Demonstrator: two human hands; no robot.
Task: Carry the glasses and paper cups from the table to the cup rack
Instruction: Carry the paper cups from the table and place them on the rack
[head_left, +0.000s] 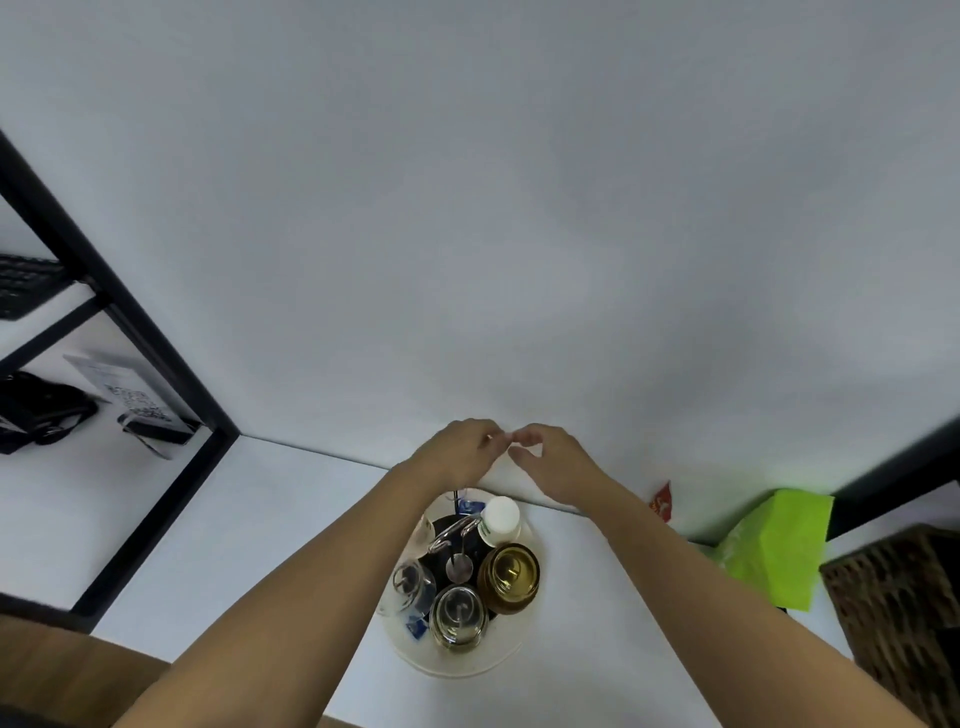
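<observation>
Both hands hover above the far edge of the cup rack, against the white wall: the left hand and the right hand have their fingers loosely curled, fingertips nearly meeting, and neither appears to hold anything, though whether something small sits between the fingertips I cannot tell. The rack, a round pale tray with metal pegs, already carries an inverted white paper cup at its far side, an amber glass to the right, a clear glass at the front and another clear glass on the left. Judging from this, the placing looks largely done, and the sensible thing is to draw the hands up and back without brushing the paper cup, which is light and would tip off its peg easily; the glasses are heavier but slippery and crowded together, touching or nearly so. The rack rests on a white surface. Further out lie a bright green bag, a woven basket and a black-framed shelf.
</observation>
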